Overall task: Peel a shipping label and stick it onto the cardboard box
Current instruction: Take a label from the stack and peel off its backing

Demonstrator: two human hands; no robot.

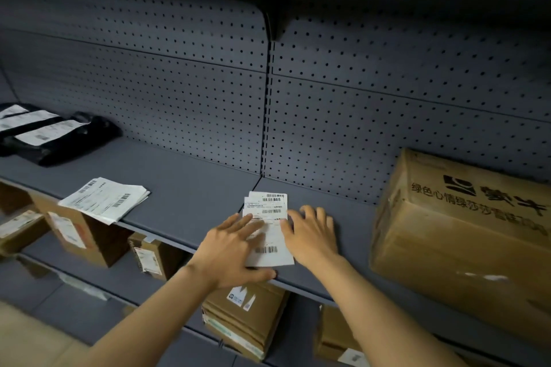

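A small stack of white shipping labels (269, 217) with barcodes lies flat on the grey shelf (185, 188), near its front edge. My left hand (235, 250) rests palm down on the stack's left side, fingers spread over the top sheet. My right hand (313, 232) lies flat at the stack's right edge, its thumb touching the top label. Neither hand has lifted a sheet. A large brown cardboard box (459, 238) with dark printed characters stands on the same shelf to the right of my hands.
A second pile of labels (107, 199) overhangs the shelf edge at left. Black bags with labels (50, 134) lie at the far left. Pegboard backs the shelf. Several labelled cardboard parcels (247, 319) sit on the lower shelves.
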